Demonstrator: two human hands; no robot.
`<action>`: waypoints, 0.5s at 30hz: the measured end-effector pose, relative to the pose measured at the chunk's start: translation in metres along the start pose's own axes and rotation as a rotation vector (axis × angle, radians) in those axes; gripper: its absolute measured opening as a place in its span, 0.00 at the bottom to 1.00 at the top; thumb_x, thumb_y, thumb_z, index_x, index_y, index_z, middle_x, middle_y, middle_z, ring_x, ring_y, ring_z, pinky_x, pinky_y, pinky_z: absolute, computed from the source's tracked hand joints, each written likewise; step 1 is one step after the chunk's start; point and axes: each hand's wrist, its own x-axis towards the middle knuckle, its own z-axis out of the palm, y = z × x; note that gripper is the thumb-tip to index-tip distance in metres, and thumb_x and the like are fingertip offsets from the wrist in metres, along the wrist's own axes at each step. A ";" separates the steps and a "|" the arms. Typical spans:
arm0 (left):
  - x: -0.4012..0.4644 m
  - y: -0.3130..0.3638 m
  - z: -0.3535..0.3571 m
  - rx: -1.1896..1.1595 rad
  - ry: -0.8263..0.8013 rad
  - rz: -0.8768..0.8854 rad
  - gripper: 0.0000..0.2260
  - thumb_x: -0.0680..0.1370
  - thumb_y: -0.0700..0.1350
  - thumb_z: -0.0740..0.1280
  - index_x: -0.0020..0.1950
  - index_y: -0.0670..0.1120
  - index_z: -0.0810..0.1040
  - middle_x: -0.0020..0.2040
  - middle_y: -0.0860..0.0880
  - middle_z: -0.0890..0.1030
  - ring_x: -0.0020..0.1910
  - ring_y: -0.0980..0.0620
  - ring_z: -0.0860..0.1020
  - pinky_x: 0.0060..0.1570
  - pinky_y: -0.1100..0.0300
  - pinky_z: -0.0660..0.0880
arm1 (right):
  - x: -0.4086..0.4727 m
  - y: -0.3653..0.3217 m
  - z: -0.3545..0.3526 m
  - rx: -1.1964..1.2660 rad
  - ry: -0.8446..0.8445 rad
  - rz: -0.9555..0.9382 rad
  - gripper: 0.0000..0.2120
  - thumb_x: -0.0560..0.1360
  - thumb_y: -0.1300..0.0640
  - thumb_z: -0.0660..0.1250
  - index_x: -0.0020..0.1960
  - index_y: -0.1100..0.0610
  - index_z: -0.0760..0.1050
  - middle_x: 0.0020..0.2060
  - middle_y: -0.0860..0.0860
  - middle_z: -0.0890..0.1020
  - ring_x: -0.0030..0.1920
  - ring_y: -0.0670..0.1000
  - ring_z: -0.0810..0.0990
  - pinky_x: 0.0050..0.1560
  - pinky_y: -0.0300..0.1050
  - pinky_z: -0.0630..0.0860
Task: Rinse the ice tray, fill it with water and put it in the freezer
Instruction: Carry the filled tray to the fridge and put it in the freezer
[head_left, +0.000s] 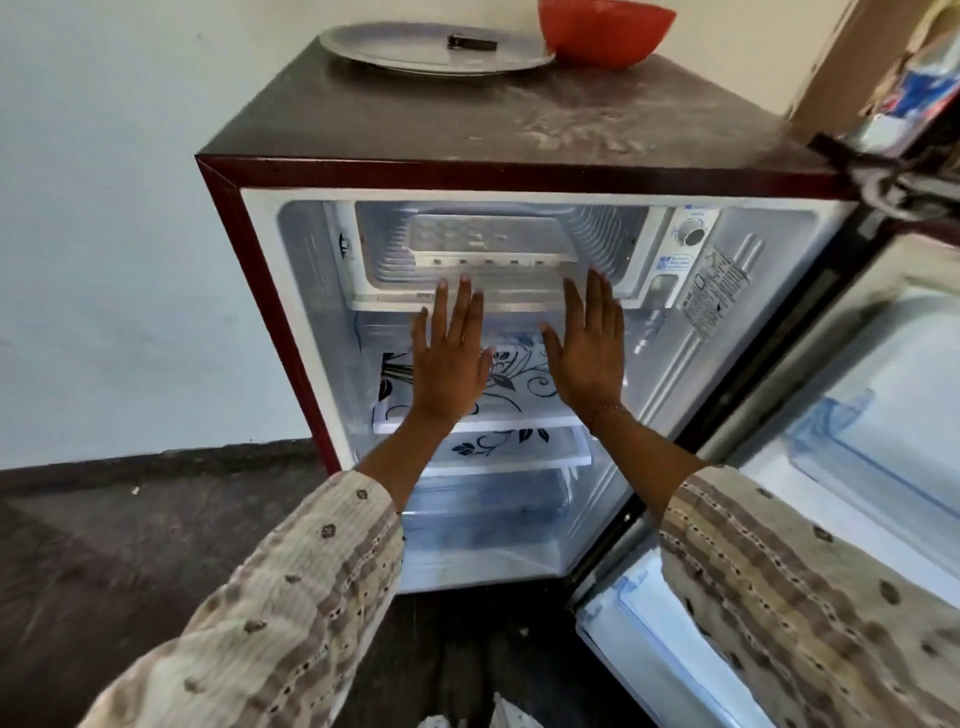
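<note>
Both hands flat, fingers spread, grasping nothing: left hand (447, 358), right hand (587, 353). Pale rectangular plastic ice tray (478, 236) sits far inside ribbed freezer (608, 228).

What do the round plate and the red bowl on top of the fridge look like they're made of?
Round plate: likely metal, steel or aluminium, judging by its dull silver-grey sheen and thin flat rim. Red bowl: probably plastic, with uniform bright colour and a smooth, slightly glossy wall. Neither can be confirmed by look alone.
</note>
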 end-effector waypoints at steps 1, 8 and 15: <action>-0.008 0.008 -0.004 -0.008 -0.009 0.000 0.33 0.74 0.53 0.68 0.75 0.42 0.60 0.75 0.42 0.64 0.74 0.39 0.61 0.68 0.42 0.64 | -0.009 0.001 -0.008 -0.013 -0.007 0.004 0.28 0.79 0.45 0.52 0.73 0.60 0.61 0.74 0.61 0.60 0.74 0.61 0.58 0.73 0.58 0.57; -0.047 0.053 -0.045 -0.026 -0.046 0.039 0.31 0.76 0.58 0.56 0.73 0.41 0.59 0.73 0.40 0.67 0.74 0.43 0.60 0.70 0.49 0.54 | -0.066 0.017 -0.053 -0.106 -0.013 0.003 0.31 0.78 0.42 0.50 0.75 0.58 0.55 0.76 0.59 0.55 0.76 0.58 0.52 0.74 0.54 0.51; -0.108 0.131 -0.085 -0.005 0.013 0.200 0.30 0.76 0.59 0.56 0.72 0.42 0.64 0.73 0.39 0.67 0.73 0.44 0.58 0.68 0.46 0.57 | -0.153 0.040 -0.140 -0.180 0.134 0.046 0.30 0.79 0.41 0.51 0.74 0.59 0.57 0.73 0.63 0.61 0.74 0.61 0.56 0.74 0.52 0.47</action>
